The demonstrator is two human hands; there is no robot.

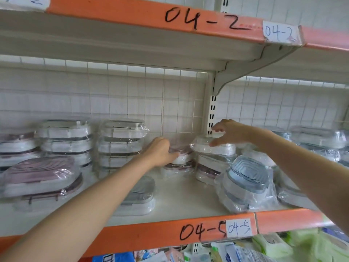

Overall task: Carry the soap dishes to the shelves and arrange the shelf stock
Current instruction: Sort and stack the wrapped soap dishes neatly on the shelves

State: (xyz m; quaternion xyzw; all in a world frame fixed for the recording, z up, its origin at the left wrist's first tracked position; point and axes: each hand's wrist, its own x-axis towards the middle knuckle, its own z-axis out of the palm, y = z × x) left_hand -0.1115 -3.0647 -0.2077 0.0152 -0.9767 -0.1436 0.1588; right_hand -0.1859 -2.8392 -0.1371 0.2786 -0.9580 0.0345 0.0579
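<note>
Plastic-wrapped soap dishes stand in stacks on the shelf (181, 195) marked 04-5. My left hand (160, 151) grips a wrapped white and pink soap dish (182, 156) on top of a low stack at the back middle. My right hand (229, 132) hovers with spread fingers over the top white dish (213, 147) of the neighbouring stack, fingertips touching its wrap. A grey-blue dish (245, 177) leans tilted at the front right. A pink dish (40, 173) lies tilted at the front left.
Taller stacks of white dishes (120, 142) stand at the back left and more grey ones (319, 140) at the far right. The upper shelf (132, 40) marked 04-2 hangs close overhead. A bracket and slotted upright (212, 110) stand behind my right hand. Packaged goods (264, 246) lie below.
</note>
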